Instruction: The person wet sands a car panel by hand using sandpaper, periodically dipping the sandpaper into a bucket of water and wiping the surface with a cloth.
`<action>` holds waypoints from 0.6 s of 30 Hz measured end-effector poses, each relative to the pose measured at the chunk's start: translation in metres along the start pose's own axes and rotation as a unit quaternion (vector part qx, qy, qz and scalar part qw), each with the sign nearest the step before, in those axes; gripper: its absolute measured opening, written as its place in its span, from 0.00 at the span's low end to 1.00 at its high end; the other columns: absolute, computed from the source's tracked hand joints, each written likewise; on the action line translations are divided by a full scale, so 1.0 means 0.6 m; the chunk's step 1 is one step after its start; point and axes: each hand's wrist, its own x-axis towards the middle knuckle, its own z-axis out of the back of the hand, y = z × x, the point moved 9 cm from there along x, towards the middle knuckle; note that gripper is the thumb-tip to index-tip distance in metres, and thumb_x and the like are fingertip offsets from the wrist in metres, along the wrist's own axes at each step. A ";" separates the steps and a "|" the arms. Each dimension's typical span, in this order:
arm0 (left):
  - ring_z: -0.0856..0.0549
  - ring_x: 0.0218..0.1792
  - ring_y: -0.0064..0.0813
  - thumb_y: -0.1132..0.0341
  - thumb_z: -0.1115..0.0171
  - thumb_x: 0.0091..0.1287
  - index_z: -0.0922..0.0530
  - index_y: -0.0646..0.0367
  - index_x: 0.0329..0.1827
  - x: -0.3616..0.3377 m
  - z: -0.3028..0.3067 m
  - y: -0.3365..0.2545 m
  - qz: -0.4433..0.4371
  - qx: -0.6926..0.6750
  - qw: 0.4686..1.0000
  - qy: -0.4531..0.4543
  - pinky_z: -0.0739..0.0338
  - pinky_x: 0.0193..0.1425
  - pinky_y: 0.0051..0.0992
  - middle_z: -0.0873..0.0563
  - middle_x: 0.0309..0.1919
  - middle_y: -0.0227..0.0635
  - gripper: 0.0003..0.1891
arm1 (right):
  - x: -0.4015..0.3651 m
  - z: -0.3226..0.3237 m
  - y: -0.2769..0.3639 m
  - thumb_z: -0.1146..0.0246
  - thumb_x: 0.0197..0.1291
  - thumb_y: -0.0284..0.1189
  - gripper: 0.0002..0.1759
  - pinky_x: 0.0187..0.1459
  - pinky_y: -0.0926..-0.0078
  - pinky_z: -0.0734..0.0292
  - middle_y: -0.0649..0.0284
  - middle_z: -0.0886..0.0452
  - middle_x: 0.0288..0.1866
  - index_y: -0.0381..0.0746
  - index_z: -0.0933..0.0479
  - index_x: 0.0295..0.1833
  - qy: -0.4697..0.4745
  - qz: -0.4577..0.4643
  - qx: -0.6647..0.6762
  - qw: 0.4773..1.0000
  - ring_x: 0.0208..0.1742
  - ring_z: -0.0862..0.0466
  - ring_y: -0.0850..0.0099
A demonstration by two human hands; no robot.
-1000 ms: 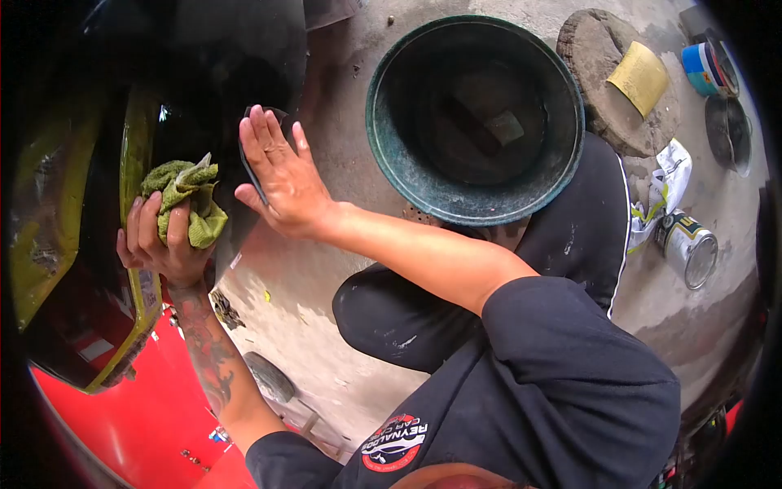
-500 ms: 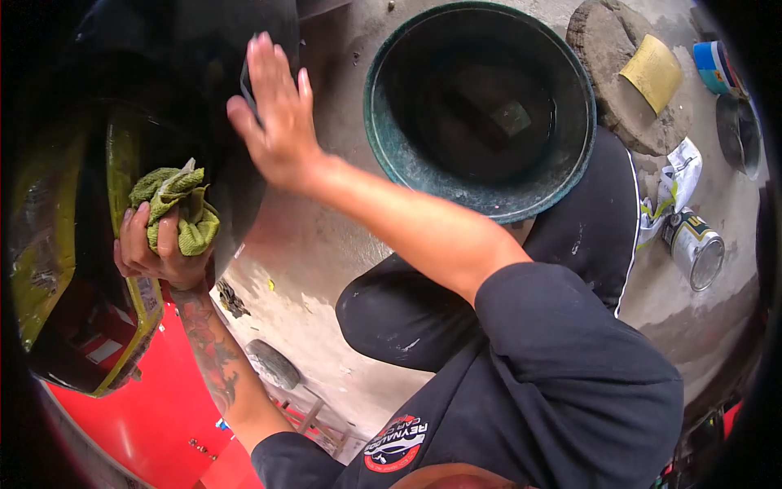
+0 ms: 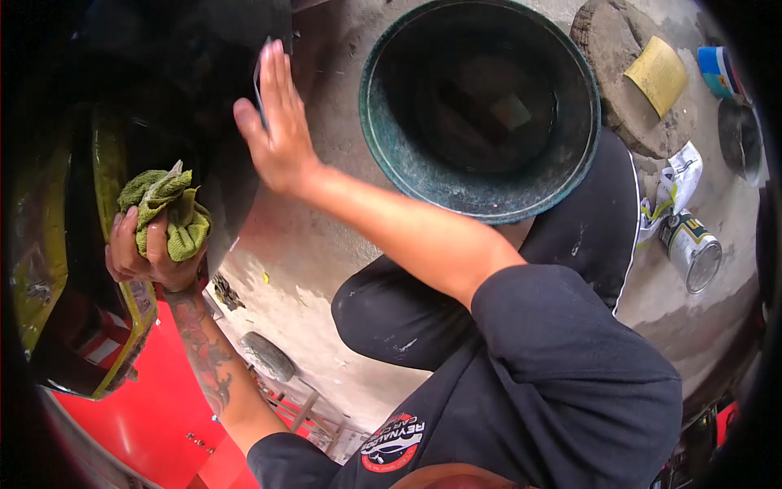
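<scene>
The left hand point(image 3: 155, 248), at 9 o'clock, is closed around a bunched green cloth point(image 3: 167, 213), which is held against the yellow-edged part point(image 3: 112, 171) of the dark bodywork. The right hand point(image 3: 281, 126), between 10 and 11 o'clock, is held open and flat, fingers extended together and thumb apart; a thin flat pad point(image 3: 257, 80), seen only by its edge, is kept under it near the dark panel point(image 3: 187, 98).

At 1 o'clock, just beside the knee, the large green tub point(image 3: 376, 143) is seen from above. In it are seen a dark elongated piece point(image 3: 471, 112) and a small pale square piece point(image 3: 511, 112); whether they are covered by water cannot be told.

At 2 o'clock a curved yellow piece point(image 3: 658, 75) is supported by a round wooden slab point(image 3: 599, 41). Beyond it are placed a blue-and-white tin point(image 3: 713, 72) and a dark round container point(image 3: 735, 138), their contents unclear. At 3 o'clock a silver can point(image 3: 692, 248) is seen near a white bag point(image 3: 686, 171); what either contains is not shown.
</scene>
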 end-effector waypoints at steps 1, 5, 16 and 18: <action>0.16 0.58 0.38 0.46 0.27 0.66 0.25 0.43 0.56 0.002 0.001 0.002 -0.001 -0.003 1.000 -0.001 0.32 0.67 0.41 0.19 0.58 0.31 0.22 | -0.036 -0.011 -0.003 0.49 0.79 0.46 0.45 0.84 0.43 0.59 0.42 0.61 0.90 0.37 0.61 0.89 -0.013 0.021 0.030 0.999 0.90 0.59 0.45; 0.16 0.58 0.38 0.46 0.26 0.66 0.25 0.42 0.56 -0.004 -0.003 0.004 0.001 0.012 1.000 -0.008 0.33 0.69 0.41 0.19 0.57 0.31 0.23 | -0.066 -0.027 -0.022 0.50 0.80 0.47 0.46 0.83 0.40 0.60 0.42 0.65 0.91 0.35 0.63 0.88 0.022 -0.037 -0.016 0.999 0.91 0.63 0.46; 0.16 0.59 0.40 0.47 0.27 0.67 0.26 0.42 0.56 0.000 0.000 0.003 0.005 -0.012 1.000 0.007 0.33 0.69 0.44 0.19 0.57 0.32 0.22 | -0.003 0.009 -0.028 0.50 0.81 0.49 0.47 0.86 0.55 0.61 0.38 0.62 0.89 0.27 0.60 0.86 0.071 -0.022 -0.034 0.997 0.90 0.61 0.47; 0.19 0.62 0.41 0.46 0.26 0.65 0.26 0.44 0.59 -0.001 -0.004 0.003 0.001 -0.014 1.000 0.004 0.33 0.70 0.44 0.20 0.60 0.33 0.25 | 0.070 0.026 -0.048 0.51 0.79 0.53 0.47 0.82 0.43 0.53 0.41 0.57 0.90 0.31 0.57 0.87 0.043 -0.027 -0.034 0.998 0.89 0.54 0.45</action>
